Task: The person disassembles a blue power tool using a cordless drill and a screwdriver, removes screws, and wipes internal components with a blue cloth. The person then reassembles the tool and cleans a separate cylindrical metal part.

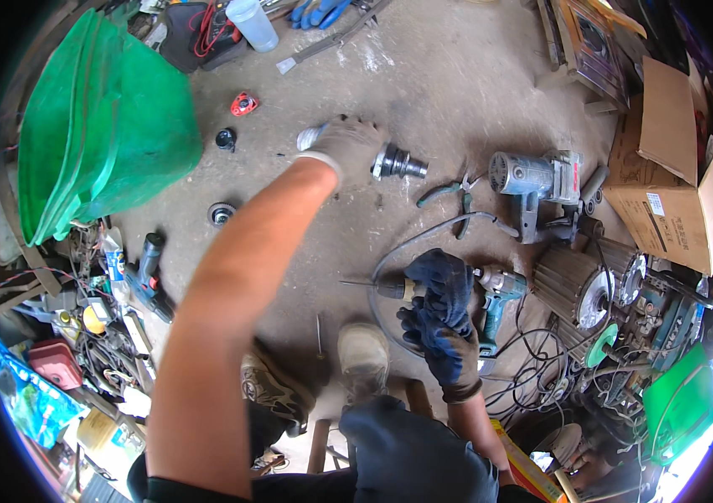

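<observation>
My left hand (344,142), in a pale grey glove, reaches forward over the floor with its fingers curled down round a dark stepped metal spindle part (400,162). The part's narrow end sticks out to the right, and a whitish piece (310,137) shows at the hand's left side. Close to my body, my right hand (444,314) wears a dark glove and is closed round a screwdriver-like tool (390,288). Its thin shaft points left, and most of the handle is hidden. Just right of that hand lies a teal cordless driver (501,293).
Pliers (461,197) and a grey corded power tool (532,180) lie to the right, before a cardboard box (666,210) and finned motor housings (570,285). A green bin (113,126) stands left. Small round parts (222,213) and a red piece (244,104) dot the floor.
</observation>
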Demonstrator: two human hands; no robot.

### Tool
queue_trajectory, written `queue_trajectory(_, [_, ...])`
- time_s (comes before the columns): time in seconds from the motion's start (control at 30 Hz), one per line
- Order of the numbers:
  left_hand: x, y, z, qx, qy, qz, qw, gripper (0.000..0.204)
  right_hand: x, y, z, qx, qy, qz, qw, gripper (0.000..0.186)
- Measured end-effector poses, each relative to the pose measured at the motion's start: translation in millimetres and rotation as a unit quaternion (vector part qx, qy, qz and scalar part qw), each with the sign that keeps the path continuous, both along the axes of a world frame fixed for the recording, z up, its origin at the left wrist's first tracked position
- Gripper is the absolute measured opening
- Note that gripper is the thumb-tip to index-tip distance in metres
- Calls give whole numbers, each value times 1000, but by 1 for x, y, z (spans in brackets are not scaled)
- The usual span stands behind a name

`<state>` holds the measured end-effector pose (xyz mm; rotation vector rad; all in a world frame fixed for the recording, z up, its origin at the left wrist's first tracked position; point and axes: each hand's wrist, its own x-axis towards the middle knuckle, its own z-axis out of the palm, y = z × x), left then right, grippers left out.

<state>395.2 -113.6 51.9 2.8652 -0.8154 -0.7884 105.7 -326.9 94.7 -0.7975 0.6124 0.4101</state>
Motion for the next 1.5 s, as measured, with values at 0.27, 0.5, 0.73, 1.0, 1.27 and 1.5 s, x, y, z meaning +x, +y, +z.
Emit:
queue_trajectory(0.27, [-114,147,81,-435,60,294,849,78,16,10,10,-60,-83,112,989,71])
queue_trajectory(0.5, [-259,214,38,-589,78,495,634,67,86,73,53,-292,-297,495,763,58])
queue_trajectory(0.73, [-331,227,-26,-586,6,591,554,80,130,161,47,-226,-221,617,720,69])
queue_trajectory(1.0, [-366,231,-39,-674,95,626,380,86,118,263,23,-241,-335,670,617,50])
queue_trajectory(1.27, [-363,232,-55,-630,42,608,481,90,111,258,7,-295,-286,586,698,35])
queue_trajectory(1.5, [-356,218,-40,-626,22,610,486,76,118,226,8,-437,-489,491,573,36])
